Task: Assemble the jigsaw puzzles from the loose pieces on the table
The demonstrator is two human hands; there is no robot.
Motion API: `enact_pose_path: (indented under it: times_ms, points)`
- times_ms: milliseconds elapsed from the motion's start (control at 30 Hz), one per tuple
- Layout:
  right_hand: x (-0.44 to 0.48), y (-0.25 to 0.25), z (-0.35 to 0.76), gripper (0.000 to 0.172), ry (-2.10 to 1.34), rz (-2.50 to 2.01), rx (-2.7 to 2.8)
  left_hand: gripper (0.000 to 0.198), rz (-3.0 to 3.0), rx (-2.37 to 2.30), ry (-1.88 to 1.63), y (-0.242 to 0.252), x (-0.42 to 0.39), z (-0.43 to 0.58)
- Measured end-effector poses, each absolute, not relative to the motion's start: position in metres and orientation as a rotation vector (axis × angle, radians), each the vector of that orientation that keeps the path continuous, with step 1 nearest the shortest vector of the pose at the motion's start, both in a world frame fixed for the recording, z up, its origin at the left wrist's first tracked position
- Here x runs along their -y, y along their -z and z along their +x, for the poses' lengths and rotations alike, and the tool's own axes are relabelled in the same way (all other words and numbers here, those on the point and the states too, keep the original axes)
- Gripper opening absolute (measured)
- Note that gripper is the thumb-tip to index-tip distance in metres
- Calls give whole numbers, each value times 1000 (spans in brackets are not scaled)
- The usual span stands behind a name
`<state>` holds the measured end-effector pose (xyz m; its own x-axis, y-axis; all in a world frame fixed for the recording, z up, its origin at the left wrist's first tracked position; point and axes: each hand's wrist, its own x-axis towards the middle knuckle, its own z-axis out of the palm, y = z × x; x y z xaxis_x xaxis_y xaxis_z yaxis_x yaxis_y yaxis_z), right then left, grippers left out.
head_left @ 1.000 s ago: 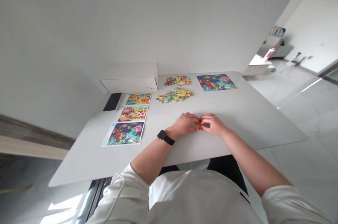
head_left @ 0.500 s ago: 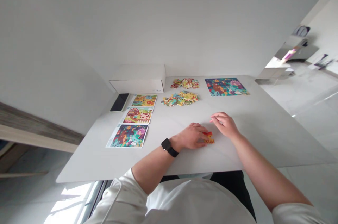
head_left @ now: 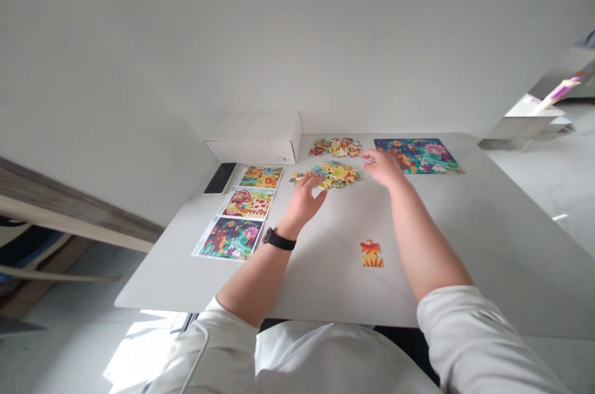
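Note:
My left hand [head_left: 307, 201], with a dark watch on its wrist, reaches to the near left edge of a heap of yellow and blue puzzle pieces [head_left: 338, 175]. Its fingers are spread, and no piece shows in it. To the right of that heap, my right hand [head_left: 382, 167] hovers with its fingers slightly bent and apart, holding nothing that I can see. Close to the table's front lies a red and yellow puzzle piece [head_left: 372, 254], flat and apart from both hands. A second heap of red and cream pieces [head_left: 336, 147] sits behind the first.
An assembled dark blue puzzle [head_left: 425, 156] lies at the back right. On the left are three printed pictures, the nearest a blue sheet [head_left: 232, 238], and a black phone [head_left: 220, 178]. A white box [head_left: 253, 138] stands against the wall.
Both hands have moved forward to the yellow and blue heap. My left hand has let go of the red and yellow piece, which now lies uncovered. The view has shifted slightly.

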<state>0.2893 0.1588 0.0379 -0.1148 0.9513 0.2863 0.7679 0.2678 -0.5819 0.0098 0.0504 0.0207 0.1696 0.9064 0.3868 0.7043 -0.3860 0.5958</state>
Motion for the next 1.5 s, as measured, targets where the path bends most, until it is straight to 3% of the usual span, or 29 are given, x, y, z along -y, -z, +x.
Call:
enact_pose_path:
  times_ms: [200, 367, 567, 900, 1033, 1300, 1500]
  points:
    - [-164, 12, 267, 29, -309, -1721, 2003, 34, 2135, -1853, -849, -25, -99, 31]
    - [-165, 29, 264, 40, -239, -1767, 2066, 45, 2201, -1897, -748, -8, -128, 62]
    - [-168, 37, 267, 36, -204, -1653, 2001, 22, 2194, -1908, -713, 6, -143, 57]
    - [-170, 38, 277, 24, -347, -1601, 1686, 53, 2158, -1810, -681, 0, -140, 59]
    - [-171, 37, 281, 22, -423, -1611, 1565, 55, 2129, -1789, -639, 0, -140, 61]
    - [-178, 43, 283, 27, -561, -1476, 1374, 30, 1844, -1708, -867, -1, -157, 44]
    - [-177, 43, 281, 33, -655, -1410, 1354, 25, 1583, -1741, -1064, 1, -167, 26]
